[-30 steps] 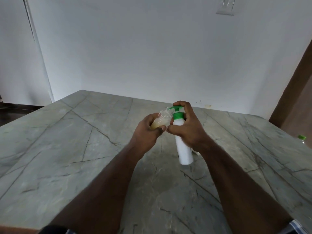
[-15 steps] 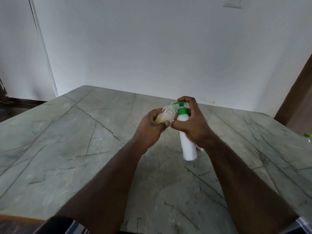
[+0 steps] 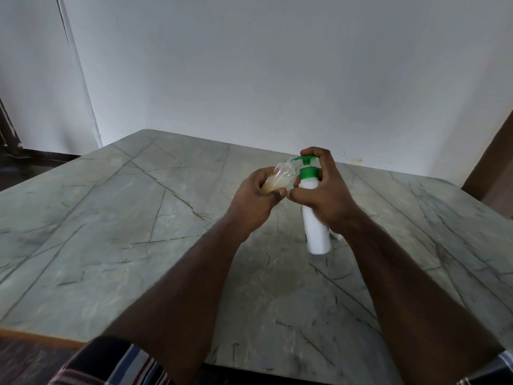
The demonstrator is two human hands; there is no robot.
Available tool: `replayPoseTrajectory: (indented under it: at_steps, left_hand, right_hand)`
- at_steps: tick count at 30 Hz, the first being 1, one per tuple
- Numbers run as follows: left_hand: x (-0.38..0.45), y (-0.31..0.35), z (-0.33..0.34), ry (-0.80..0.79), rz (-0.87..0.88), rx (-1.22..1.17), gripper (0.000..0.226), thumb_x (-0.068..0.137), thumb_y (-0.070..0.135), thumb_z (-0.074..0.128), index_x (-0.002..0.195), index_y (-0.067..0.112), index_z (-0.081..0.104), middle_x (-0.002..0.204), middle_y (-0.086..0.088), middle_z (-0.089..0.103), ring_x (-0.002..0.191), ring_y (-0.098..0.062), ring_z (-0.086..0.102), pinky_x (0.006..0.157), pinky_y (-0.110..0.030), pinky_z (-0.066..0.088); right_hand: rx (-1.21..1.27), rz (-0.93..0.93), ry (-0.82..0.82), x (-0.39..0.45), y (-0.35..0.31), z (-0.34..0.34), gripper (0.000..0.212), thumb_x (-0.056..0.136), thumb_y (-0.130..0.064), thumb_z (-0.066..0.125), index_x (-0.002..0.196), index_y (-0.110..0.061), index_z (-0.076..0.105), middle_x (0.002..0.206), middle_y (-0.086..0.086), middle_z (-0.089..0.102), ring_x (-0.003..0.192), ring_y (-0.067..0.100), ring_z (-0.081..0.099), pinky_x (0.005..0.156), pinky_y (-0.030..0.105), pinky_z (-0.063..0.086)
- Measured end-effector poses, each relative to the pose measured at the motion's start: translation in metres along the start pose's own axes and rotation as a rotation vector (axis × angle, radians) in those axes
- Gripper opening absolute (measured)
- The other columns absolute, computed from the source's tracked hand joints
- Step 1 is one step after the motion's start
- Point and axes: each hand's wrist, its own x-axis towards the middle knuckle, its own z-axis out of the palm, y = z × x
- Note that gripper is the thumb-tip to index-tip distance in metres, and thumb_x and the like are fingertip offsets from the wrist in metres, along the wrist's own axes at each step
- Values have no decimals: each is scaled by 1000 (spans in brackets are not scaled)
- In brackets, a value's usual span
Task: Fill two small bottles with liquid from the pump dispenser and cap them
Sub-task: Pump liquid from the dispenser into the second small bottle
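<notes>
Your left hand gripping small bottle at green nozzle, right hand clasping pump dispenser above counter.

No text, label, brand or number can be read on the white pump dispenser or elsewhere.

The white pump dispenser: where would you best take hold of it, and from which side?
Hold the pump dispenser around its slim white body, just below the green collar, coming from the right. It is a smooth cylinder that fingers wrap easily, and the spout points left into the small bottle held by the left hand. The right hand has that grip, a finger atop the pump head.
</notes>
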Motion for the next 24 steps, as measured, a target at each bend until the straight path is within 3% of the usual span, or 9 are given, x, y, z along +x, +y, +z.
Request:
replayPoseTrajectory:
  at_steps: [4,11,16,18,24]
  left_hand:
    - [-1,0,1,-5,7,14,47,93,13,68,138,15,55,124,-1,64,110,-19,62,96,-46,56]
    - [0,-1,0,6,8,5,47,94,16,68,139,15,54,126,-1,63,110,-19,62,95,-44,58]
    - [-1,-1,1,-2,6,-1,49,93,14,69,140,13,53,128,-3,63,112,-21,62,96,-45,57]
    - [-1,0,1,-7,9,10,48,93,13,69,139,14,55,126,-2,64,111,-20,62,96,-45,57]
    - [0,0,1,-8,5,2,51,94,15,68,142,13,52,129,-3,62,113,-21,62,96,-42,58]
  right_hand:
    - [-10,1,9,1,0,1,78,71,-7,84,131,-27,39,114,-19,52,91,11,62,69,17,52]
    - [5,-15,-11,0,-1,3,87,72,-4,83,141,-24,34,130,0,50,97,20,61,76,28,54]
    - [-10,-12,1,-1,-1,1,80,71,-6,84,134,-27,39,117,-12,54,91,12,62,69,18,53]
    - [9,-1,10,-2,-1,0,77,71,-5,83,131,-27,41,113,-15,56,88,11,63,69,21,54]
    - [21,-13,-3,-1,-2,1,83,71,-3,83,138,-24,38,115,-15,53,85,9,62,67,14,52]
